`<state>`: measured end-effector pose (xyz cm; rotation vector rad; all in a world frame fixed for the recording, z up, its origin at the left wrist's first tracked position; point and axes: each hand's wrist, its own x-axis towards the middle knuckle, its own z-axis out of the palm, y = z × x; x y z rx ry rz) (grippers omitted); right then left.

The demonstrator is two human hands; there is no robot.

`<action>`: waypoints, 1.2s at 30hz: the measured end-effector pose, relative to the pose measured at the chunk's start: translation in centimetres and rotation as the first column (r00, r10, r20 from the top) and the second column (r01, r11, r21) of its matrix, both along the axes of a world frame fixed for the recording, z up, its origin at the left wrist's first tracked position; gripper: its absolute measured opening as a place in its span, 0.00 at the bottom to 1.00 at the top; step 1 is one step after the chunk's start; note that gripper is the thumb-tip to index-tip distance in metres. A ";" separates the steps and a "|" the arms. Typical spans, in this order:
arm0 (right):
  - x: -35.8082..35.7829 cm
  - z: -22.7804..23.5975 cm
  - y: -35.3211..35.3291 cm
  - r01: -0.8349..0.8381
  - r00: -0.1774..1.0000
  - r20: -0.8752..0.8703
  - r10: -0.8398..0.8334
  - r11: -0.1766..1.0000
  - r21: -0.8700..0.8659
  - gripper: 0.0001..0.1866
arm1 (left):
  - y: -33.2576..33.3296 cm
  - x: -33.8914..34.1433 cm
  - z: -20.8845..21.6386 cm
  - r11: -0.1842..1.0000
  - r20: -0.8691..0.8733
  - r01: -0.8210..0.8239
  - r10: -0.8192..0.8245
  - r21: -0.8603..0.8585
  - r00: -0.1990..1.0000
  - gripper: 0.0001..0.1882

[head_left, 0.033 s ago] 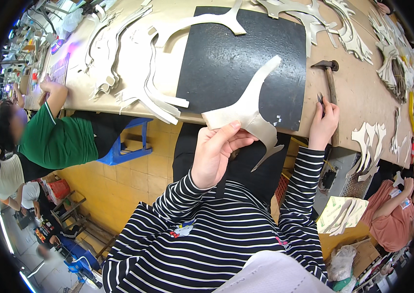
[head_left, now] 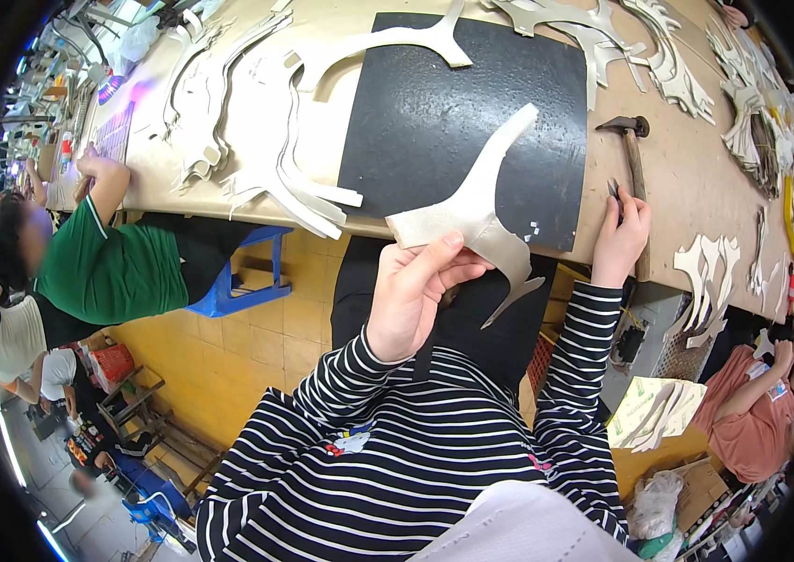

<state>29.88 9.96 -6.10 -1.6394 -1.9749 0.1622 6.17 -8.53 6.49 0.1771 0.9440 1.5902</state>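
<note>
Pinched a pale forked piece (head_left: 468, 206) mid-frame in the left hand (head_left: 415, 292), apparently inspecting it; gripped a dark-tipped tool (head_left: 613, 188) in the right hand (head_left: 623, 242), right of centre; likely needed a steady pinch next.

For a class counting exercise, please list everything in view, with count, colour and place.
Worktable: one, tan, across the top
Mat: one, black, on the worktable
Curved piece: one, cream, held by the mat's near edge
Other cut pieces: many, cream, mostly left and right of the mat
Hammer: one, dark head, brown handle, right of the mat
Small tool: one, dark, by the hammer
Stool: one, blue, left
Sheet: one, yellowish, lower right
Other people: several, one in green at left, one in salmon at right
Rim clutter: many, mixed, too small to count
Left hand: one, bare, holding the curved piece
Right hand: one, bare, holding the small tool
Sleeves: two, striped, below the hands
</note>
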 end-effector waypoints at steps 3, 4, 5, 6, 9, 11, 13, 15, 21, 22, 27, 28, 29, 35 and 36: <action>-0.8 1.7 -0.9 -0.015 0.995 -0.094 0.019 0.999 0.036 0.17 | -0.1 0.1 0.4 1.000 -0.259 -0.004 0.008 0.017 0.966 0.12; -1.5 2.6 -1.5 0.023 0.990 -0.135 -0.025 1.000 -0.020 0.17 | 0.0 -0.1 0.6 1.000 -0.378 0.007 -0.010 -0.009 0.926 0.11; -2.1 4.0 -2.1 -0.111 0.963 -0.250 0.099 0.993 -0.037 0.18 | 0.0 0.1 0.8 0.998 -0.460 -0.063 0.068 0.025 0.885 0.11; -2.2 5.9 -3.1 -0.207 0.919 -0.364 0.151 0.971 -0.120 0.19 | 0.2 -0.6 0.9 0.991 -0.747 0.031 0.080 0.134 0.660 0.12; -3.2 11.2 -6.4 -0.741 0.428 -0.899 0.086 0.603 -0.295 0.23 | 0.9 -1.9 1.1 0.910 -0.923 0.213 0.306 0.355 0.231 0.18; -4.3 13.3 -7.9 -0.893 0.207 -0.942 0.264 0.445 -0.071 0.26 | 1.0 -1.8 1.3 0.869 -0.913 0.280 0.380 0.407 0.148 0.19; -6.0 13.9 -9.2 -0.855 0.180 -0.948 0.261 0.518 -0.020 0.26 | 1.0 -1.5 1.5 0.854 -0.907 0.307 0.409 0.419 0.101 0.19; -7.1 13.8 -9.4 -0.782 0.165 -0.903 0.397 0.611 0.126 0.19 | 1.1 -1.5 1.5 0.841 -0.897 0.316 0.433 0.438 0.090 0.20; -7.2 14.1 -9.8 -0.760 0.293 -0.845 0.448 0.645 0.078 0.11 | 0.8 -1.8 1.3 0.824 -0.865 0.268 0.452 0.499 0.218 0.18; -7.2 14.1 -9.8 -0.762 0.295 -0.842 0.451 0.643 0.078 0.11 | 1.0 -1.8 1.1 0.813 -0.849 0.253 0.477 0.525 0.229 0.18; -7.4 13.9 -9.8 -0.770 0.286 -0.819 0.498 0.628 0.113 0.10 | 0.9 -1.9 0.4 0.789 -0.829 0.258 0.511 0.557 0.228 0.16; -7.5 13.8 -10.0 -0.768 0.256 -0.878 0.404 0.637 0.069 0.09 | 0.7 -2.1 0.4 0.792 -0.839 0.280 0.505 0.543 0.201 0.16; -7.4 13.8 -10.1 -0.759 0.212 -0.930 0.301 0.650 0.037 0.09 | 0.4 -2.3 0.5 0.789 -0.847 0.307 0.505 0.532 0.170 0.16; -5.0 12.9 -7.8 -0.515 0.400 -0.911 0.096 0.846 -0.137 0.06 | 0.3 -4.0 -0.2 0.737 -0.750 0.279 0.656 0.615 -0.081 0.14; -4.4 12.3 -6.7 -0.422 0.524 -0.848 0.085 0.890 -0.171 0.07 | 0.9 -4.2 -0.7 0.744 -0.746 0.270 0.655 0.611 -0.120 0.13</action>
